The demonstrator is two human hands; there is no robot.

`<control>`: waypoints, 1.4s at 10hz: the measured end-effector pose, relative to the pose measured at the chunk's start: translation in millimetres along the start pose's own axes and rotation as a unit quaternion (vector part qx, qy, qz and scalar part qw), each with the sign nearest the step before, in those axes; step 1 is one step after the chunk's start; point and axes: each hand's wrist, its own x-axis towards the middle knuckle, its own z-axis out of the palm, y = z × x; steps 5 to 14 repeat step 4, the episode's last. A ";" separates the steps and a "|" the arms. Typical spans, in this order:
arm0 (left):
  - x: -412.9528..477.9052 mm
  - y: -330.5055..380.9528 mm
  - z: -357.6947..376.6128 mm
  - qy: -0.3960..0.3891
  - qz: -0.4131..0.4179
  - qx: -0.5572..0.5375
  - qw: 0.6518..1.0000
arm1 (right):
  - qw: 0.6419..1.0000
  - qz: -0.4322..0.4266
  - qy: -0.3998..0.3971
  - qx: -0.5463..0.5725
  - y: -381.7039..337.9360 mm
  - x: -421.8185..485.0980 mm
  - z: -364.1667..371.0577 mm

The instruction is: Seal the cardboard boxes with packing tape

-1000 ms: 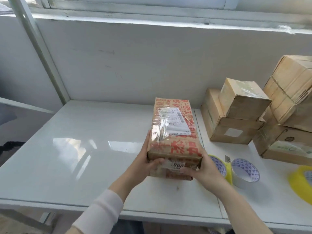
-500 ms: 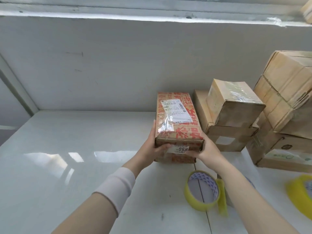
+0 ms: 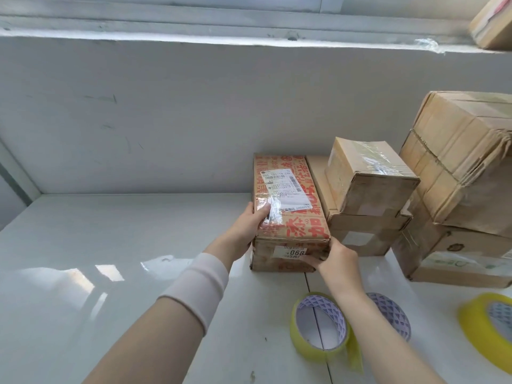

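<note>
My left hand (image 3: 246, 223) clasps the long side of the red-printed cardboard box (image 3: 288, 214), thumb pressed flat on its taped top; my right hand (image 3: 336, 257) pinches the near end face by the price sticker; so both grips hold this box. It rests on the white desk (image 3: 110, 259) toward the back edge, its far end at the wall, its right side touching the stacked plain boxes (image 3: 365, 200); a yellow tape roll (image 3: 320, 328) lies nearer the front edge, under my right forearm.

Table (image 3: 110, 245) left open; box stack (image 3: 371, 189) blocks right.
</note>
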 end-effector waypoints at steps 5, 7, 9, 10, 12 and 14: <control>-31.4 5.7 13.7 0.093 0.056 0.250 0.962 | 0.969 0.070 -0.050 -0.233 -18.0 -14.3 -14.7; -31.4 5.7 13.7 0.093 0.056 0.250 0.962 | 0.969 0.070 -0.050 -0.233 -18.0 -14.3 -14.7; -31.4 5.7 13.7 0.093 0.056 0.250 0.962 | 0.969 0.070 -0.050 -0.233 -18.0 -14.3 -14.7; -31.4 5.7 13.7 0.093 0.056 0.250 0.962 | 0.969 0.070 -0.050 -0.233 -18.0 -14.3 -14.7; -31.4 5.7 13.7 0.093 0.056 0.250 0.962 | 0.969 0.070 -0.050 -0.233 -18.0 -14.3 -14.7; -31.4 5.7 13.7 0.093 0.056 0.250 0.962 | 0.969 0.070 -0.050 -0.233 -18.0 -14.3 -14.7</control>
